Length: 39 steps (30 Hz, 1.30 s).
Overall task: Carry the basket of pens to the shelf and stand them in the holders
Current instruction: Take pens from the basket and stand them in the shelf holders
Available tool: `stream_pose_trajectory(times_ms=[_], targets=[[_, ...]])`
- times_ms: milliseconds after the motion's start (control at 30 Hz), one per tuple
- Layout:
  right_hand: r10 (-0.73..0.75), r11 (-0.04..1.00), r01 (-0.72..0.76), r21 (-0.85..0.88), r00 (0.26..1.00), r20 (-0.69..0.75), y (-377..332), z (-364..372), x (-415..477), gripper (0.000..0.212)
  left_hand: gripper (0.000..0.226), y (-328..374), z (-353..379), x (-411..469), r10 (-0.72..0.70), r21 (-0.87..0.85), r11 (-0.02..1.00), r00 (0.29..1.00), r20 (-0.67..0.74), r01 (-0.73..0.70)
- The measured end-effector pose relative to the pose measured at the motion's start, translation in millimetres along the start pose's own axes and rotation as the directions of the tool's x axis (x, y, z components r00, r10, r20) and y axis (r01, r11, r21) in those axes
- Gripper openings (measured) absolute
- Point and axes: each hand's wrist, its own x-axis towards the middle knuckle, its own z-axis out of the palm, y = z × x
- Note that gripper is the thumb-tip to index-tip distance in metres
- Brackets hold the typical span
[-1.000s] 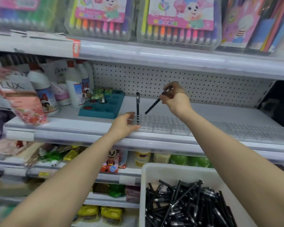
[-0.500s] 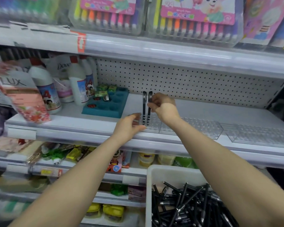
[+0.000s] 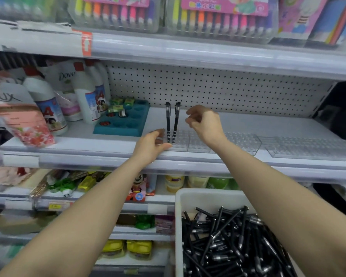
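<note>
Two black pens (image 3: pixel 168 122) (image 3: pixel 176 121) stand upright side by side in the left end of a clear pen holder (image 3: pixel 190 140) on the middle shelf. My left hand (image 3: pixel 153 145) grips the holder's left end between thumb and fingers. My right hand (image 3: pixel 205 124) hovers just right of the second pen, fingers loosely curled, holding nothing. A white basket (image 3: pixel 208 193) sits at the bottom right, under my right forearm. It holds a heap of several black pens (image 3: pixel 228 248).
More clear holders (image 3: pixel 242 142) (image 3: pixel 308 146) lie in a row to the right. A teal tray (image 3: pixel 124 120) of small items, white bottles (image 3: pixel 86 96) and soap pouches (image 3: pixel 18 114) stand on the left. An upper shelf edge (image 3: pixel 208 54) with marker sets overhangs closely.
My right hand stood a second pen in the holder beside the first, let go of it and drew back to the right. My left hand stayed on the holder's end.
</note>
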Motion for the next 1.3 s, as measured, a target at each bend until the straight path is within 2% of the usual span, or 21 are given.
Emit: stream_pose_trajectory(times_ms=[167, 300, 367, 467, 567, 733, 867, 1033, 1167, 1300], targets=[[-0.027, 0.987, 0.028, -0.155, 1.000, 0.010, 22, -32, -36, 0.007, 0.067, 4, 0, -4, 0.019, -0.004, 1.000, 1.000, -0.010, -0.019], [0.073, 0.953, -0.010, -0.303, 0.977, 0.199, 53, -47, -77, 0.013, 0.069, 3, 0, -5, 0.007, 0.002, 1.000, 1.000, -0.009, -0.007], [0.175, 0.921, -0.017, -0.388, 0.910, 0.375, 68, -51, -99, 0.012, 0.069, 4, 0, -6, 0.004, -0.005, 1.000, 1.000, -0.011, -0.004], [0.290, 0.880, 0.031, -0.473, 0.755, 0.588, 89, -44, -130, 0.008, 0.071, 6, 2, -8, 0.002, 0.003, 1.000, 1.000, -0.016, -0.002], [0.295, 0.878, 0.081, -0.472, 0.684, 0.667, 98, -31, -151, 0.013, 0.068, 7, 2, -8, -0.003, 0.026, 1.000, 1.000, -0.017, 0.004], [0.360, 0.898, 0.010, -0.440, 0.558, 0.747, 95, -10, -169, 0.014, 0.050, 7, 2, -9, 0.038, 0.063, 0.997, 0.999, -0.023, -0.037], [0.395, 0.894, -0.008, -0.448, 0.487, 0.779, 94, -4, -173, 0.019, 0.047, 4, 2, -9, 0.055, 0.076, 0.996, 0.998, -0.021, -0.053], [0.335, 0.881, 0.075, -0.468, 0.600, 0.727, 102, 10, -179, 0.032, 0.050, 3, 2, -8, 0.059, 0.073, 0.996, 0.998, -0.020, -0.057], [0.299, 0.856, 0.131, -0.501, 0.663, 0.686, 108, 23, -182, 0.019, 0.055, 1, 1, -7, 0.056, 0.075, 0.996, 0.998, -0.010, -0.055], [0.296, 0.836, 0.149, -0.528, 0.688, 0.662, 107, 25, -178, 0.016, 0.058, -1, 0, -4, 0.054, 0.071, 0.996, 0.999, 0.001, -0.054]])
